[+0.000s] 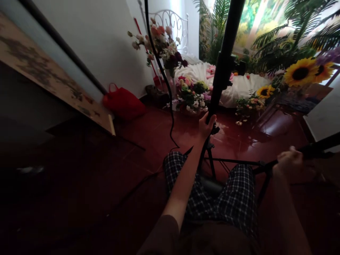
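My left hand (206,124) is wrapped round the lower part of a tall black stand pole (221,72), which rises tilted to the top of the view. At the right, my right hand (289,158) is closed round a second black pole (321,145) that slopes up to the right edge; its fingers are somewhat blurred. Tripod legs (211,163) show below my left hand, in front of my checked trousers (236,194). A black cable (167,81) hangs to the left of the first pole and reaches the floor.
Vases of flowers (195,97), a white draped cloth (239,88) and sunflowers (300,72) stand ahead. A red bag (123,103) lies by the left wall, near a leaning painted panel (66,85). Another cable crosses the red tiled floor (148,134).
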### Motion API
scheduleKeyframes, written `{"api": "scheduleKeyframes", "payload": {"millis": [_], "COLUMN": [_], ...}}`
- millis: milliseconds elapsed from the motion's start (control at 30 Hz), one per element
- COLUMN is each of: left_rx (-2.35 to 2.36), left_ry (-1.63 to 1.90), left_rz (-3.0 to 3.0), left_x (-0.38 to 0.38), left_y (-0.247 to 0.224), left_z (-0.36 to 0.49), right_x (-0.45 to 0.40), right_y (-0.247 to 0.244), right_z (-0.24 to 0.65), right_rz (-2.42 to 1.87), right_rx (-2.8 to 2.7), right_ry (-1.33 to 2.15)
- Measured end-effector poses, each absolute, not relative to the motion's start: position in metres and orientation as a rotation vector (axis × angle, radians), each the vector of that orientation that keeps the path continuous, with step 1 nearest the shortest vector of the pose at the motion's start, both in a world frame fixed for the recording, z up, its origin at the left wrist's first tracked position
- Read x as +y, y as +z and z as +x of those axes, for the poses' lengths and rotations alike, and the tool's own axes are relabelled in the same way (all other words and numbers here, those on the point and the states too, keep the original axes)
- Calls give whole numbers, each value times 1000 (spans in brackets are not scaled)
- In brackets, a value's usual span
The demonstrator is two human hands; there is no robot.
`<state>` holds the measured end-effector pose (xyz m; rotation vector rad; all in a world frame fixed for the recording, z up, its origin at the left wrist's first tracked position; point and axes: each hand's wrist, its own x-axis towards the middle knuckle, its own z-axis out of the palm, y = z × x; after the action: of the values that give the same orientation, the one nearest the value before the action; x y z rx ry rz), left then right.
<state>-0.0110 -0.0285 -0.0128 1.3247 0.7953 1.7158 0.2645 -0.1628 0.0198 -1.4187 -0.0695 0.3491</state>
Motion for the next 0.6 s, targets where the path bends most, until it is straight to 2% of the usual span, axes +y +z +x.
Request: {"api": "scheduleKeyframes", "payload": {"millis": [67, 100, 167, 300, 367, 600], "left_rx": [798, 804, 826, 857, 865, 882], "left_ry": [1735, 1746, 1763, 1763, 1769, 1772], "left_rz": [1296, 1293, 1299, 1284, 1289, 1367], "left_x": [-30, -30, -32, -35, -37, -39], "left_y": [-19, -22, -27, -30, -29, -22], "left_z": [-13, -14, -16, -18, -19, -20], "right_x": [-149, -141, -128, -112, -110, -116], "right_y": [8, 2, -6, -6, 0, 10], "right_z": [222, 201, 163, 103, 85, 67], "right_rz": [-1358, -1328, -1303, -1197, -1047, -578], "right_rx": [-460, -684, -949, -1036, -952, -555], "right_ry": [448, 603, 1032, 1878, 2004, 2068]}}
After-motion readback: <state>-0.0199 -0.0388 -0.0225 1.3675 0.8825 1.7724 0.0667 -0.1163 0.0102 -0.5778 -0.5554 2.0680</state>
